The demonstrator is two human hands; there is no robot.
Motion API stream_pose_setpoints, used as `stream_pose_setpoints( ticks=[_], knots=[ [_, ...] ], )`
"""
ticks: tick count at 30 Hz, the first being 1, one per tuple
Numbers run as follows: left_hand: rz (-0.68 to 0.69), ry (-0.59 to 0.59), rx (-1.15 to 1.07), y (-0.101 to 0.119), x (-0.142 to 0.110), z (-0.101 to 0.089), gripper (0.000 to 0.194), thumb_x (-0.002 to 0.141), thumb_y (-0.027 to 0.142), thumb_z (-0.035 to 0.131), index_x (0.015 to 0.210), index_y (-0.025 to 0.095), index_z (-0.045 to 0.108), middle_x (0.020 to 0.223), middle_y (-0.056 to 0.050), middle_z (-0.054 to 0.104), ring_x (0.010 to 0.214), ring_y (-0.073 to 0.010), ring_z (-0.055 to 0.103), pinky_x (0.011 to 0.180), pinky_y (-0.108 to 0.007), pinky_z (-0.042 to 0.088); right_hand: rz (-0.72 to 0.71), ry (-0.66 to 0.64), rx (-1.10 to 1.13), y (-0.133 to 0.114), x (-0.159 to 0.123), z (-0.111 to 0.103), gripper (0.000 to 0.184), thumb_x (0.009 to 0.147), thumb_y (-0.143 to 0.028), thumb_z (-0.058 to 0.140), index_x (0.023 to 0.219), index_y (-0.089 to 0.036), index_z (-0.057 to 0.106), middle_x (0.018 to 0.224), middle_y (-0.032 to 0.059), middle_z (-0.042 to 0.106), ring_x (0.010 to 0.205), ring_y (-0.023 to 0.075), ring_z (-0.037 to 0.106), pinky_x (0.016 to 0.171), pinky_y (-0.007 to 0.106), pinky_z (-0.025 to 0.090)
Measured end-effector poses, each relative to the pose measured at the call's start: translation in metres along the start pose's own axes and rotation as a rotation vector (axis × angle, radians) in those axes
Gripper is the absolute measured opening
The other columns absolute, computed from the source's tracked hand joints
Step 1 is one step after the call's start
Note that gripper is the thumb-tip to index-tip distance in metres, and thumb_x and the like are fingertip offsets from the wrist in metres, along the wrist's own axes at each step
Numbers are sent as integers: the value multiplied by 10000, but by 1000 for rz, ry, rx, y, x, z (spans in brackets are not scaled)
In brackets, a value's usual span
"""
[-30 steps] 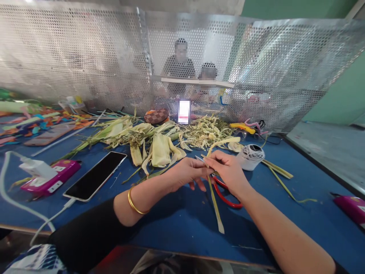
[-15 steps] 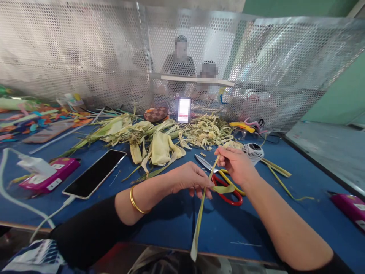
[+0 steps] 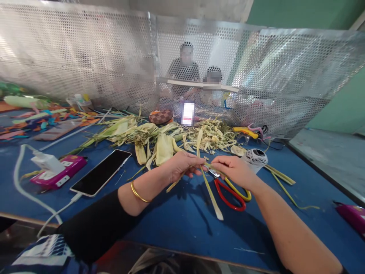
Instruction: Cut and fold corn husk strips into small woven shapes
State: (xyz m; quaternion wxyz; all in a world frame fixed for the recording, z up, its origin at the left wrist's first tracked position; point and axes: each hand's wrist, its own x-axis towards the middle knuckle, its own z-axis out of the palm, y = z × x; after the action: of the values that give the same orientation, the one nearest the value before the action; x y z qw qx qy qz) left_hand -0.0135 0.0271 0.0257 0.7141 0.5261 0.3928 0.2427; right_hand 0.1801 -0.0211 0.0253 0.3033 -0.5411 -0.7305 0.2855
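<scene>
My left hand (image 3: 188,164) pinches crossed strips of pale green corn husk (image 3: 210,196) over the table. One strip runs up and away from the fingers, and its other end hangs down toward me; a short end pokes out below the palm. Close by on the right, my right hand (image 3: 229,167) is closed on another part of the husk strips, its fingertips a little apart from the left ones. Scissors (image 3: 232,196) with one red and one yellow handle lie beneath my right hand, blades partly hidden.
Piled corn husks (image 3: 164,150) and shredded husk (image 3: 213,133) lie behind my hands. A roll of white string (image 3: 255,158) stands right. Left are a black phone (image 3: 101,173) and a magenta power strip (image 3: 58,175). Two people sit beyond a perforated metal screen (image 3: 114,57).
My right hand has come down from the raised strip end and grips a strip beside my left hand. The strips now cross differently, one swung toward the right. The view has shifted slightly.
</scene>
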Motion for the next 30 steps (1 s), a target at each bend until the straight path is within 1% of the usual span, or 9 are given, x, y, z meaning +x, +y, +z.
stream_pose_setpoints(
  ticks=[4,6,8,13,18,21,25,28,30],
  knots=[
    [-37,18,-43,-4,1,5,178,819,201,643,679,97,676,697,-57,692,444,-39,510,388,-155,342,-137,157,-292,10,4,2,259,895,-324,486,750,-191,654,659,5,620,644,161,574,614,282,436],
    [-44,68,-119,-6,2,6,161,819,212,647,708,98,675,734,-64,697,473,-47,536,399,-157,348,-272,318,-465,12,5,4,191,882,-267,514,923,-196,686,877,68,669,830,220,612,737,350,467],
    [-53,97,-203,-7,5,5,151,820,237,649,753,104,679,760,-65,700,518,-64,568,412,-161,354,-404,392,-596,10,2,7,269,873,-246,543,1117,-208,648,1005,102,653,942,254,598,805,396,470],
    [-81,123,-268,-6,8,2,163,831,183,614,692,103,643,595,-19,622,492,-64,522,400,-154,301,-630,134,-667,-3,-6,21,233,918,-219,500,1110,-223,631,976,78,680,893,208,622,771,349,488],
    [-83,111,-348,-8,12,-2,194,877,168,555,712,97,629,561,2,595,473,-46,501,401,-134,322,-650,151,-701,-7,-8,29,276,929,-206,490,1183,-173,593,973,98,691,834,202,618,714,333,474],
    [-122,65,-406,-7,11,-4,216,902,167,518,744,88,642,533,12,573,461,-40,500,406,-121,353,-708,138,-692,-7,-7,29,184,927,-224,504,1013,-167,656,847,77,688,750,187,603,678,320,456],
    [-153,113,-448,-2,6,0,225,909,167,513,747,87,647,549,10,581,452,-31,510,372,-105,335,-651,117,-641,-5,-7,20,205,918,-156,469,879,-175,670,803,67,697,737,166,614,688,301,455],
    [-159,132,-486,1,3,4,285,937,201,472,744,88,650,549,0,581,435,-35,504,386,-108,368,-569,60,-592,-2,-8,9,299,874,-71,426,955,-202,683,901,60,718,843,175,642,766,327,480],
    [-149,143,-518,2,3,5,303,949,202,446,746,91,642,564,-7,591,441,-39,518,430,-112,415,-537,99,-518,-1,-10,3,385,858,-51,392,1030,-238,681,1044,56,700,977,193,633,843,371,484]
  ],
)
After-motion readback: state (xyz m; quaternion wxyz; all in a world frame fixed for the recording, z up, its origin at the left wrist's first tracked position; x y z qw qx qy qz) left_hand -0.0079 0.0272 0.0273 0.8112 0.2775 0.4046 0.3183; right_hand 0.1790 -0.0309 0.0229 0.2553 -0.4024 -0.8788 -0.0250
